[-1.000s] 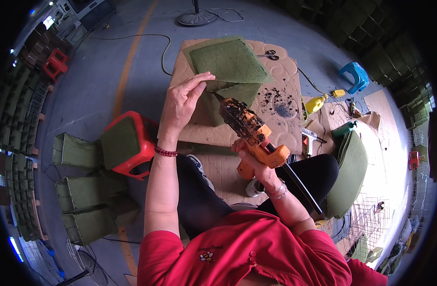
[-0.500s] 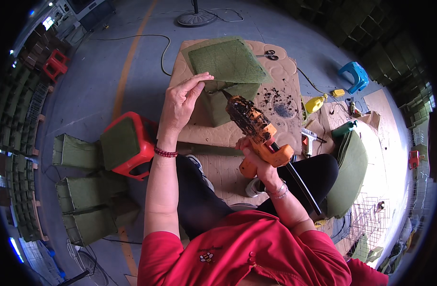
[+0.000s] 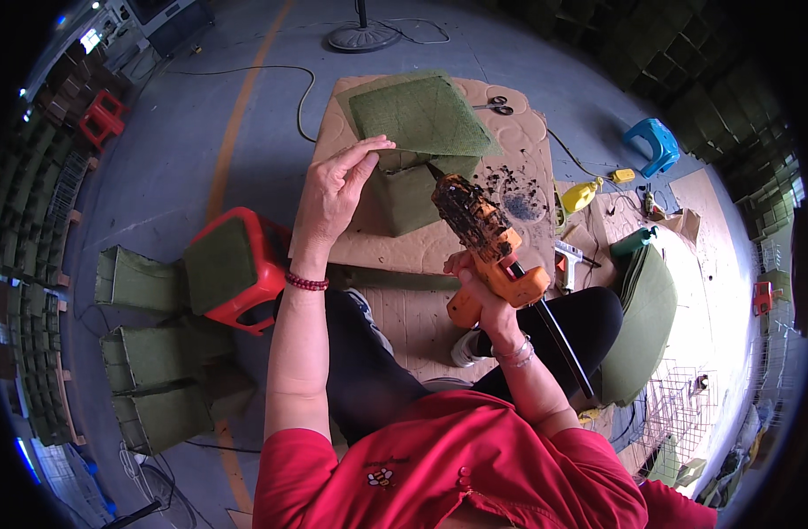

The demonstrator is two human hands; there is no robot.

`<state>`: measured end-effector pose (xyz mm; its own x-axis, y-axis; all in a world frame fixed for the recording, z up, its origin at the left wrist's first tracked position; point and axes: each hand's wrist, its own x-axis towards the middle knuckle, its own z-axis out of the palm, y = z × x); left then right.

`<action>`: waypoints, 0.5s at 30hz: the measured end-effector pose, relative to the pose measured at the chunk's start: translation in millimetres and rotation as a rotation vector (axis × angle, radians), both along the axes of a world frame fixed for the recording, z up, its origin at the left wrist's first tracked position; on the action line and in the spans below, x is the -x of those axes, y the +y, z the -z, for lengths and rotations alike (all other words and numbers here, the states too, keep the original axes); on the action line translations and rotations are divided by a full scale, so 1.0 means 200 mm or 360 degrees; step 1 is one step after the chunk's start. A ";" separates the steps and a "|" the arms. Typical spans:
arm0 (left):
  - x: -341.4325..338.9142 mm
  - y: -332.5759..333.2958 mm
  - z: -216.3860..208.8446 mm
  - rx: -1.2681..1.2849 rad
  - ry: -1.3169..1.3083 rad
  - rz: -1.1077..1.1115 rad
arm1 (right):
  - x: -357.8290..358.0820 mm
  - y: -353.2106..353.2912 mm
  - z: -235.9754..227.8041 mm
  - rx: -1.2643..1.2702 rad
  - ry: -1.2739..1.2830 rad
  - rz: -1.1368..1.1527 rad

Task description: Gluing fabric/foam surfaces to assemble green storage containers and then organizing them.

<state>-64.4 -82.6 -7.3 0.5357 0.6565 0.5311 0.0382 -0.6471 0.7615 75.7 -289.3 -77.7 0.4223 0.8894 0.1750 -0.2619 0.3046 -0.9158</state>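
Observation:
My left hand [image 3: 340, 183] is at the near left edge of a green mesh sheet [image 3: 421, 115], fingers stretched along it and thumb below, pinching the edge. Under the sheet stands a green fabric-covered box [image 3: 413, 198] on a cardboard-topped table [image 3: 360, 240]. My right hand [image 3: 485, 298] grips an orange glue gun [image 3: 520, 286] by its handle. Dark crusted residue covers the gun's front, and a long black rod sticks out behind. Its nozzle points at the box's right side, apart from it as far as I can see.
Scissors [image 3: 495, 106] and dark crumbs [image 3: 520, 198] lie on the table. A red stool [image 3: 254, 273] stands left, beside several green boxes [image 3: 161, 361]. At the right are a white glue gun [image 3: 573, 256], a yellow bottle [image 3: 582, 196], stacked green sheets [image 3: 642, 326] and a blue stool [image 3: 658, 145].
The glue gun in my right hand has shifted slightly right, and its nozzle has drawn back from the box's upper edge. My left hand stays at the sheet.

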 end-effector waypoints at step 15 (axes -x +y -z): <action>0.00 -0.02 -0.02 -0.0033 0.0022 -0.0106 | -0.06 -0.01 0.02 0.0010 -0.0047 -0.0031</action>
<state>-64.5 -87.3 -4.0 0.4986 0.6798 0.5379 0.0919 -0.6584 0.7470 86.8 -291.0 -82.5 0.3999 0.8984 0.1814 -0.2405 0.2938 -0.9251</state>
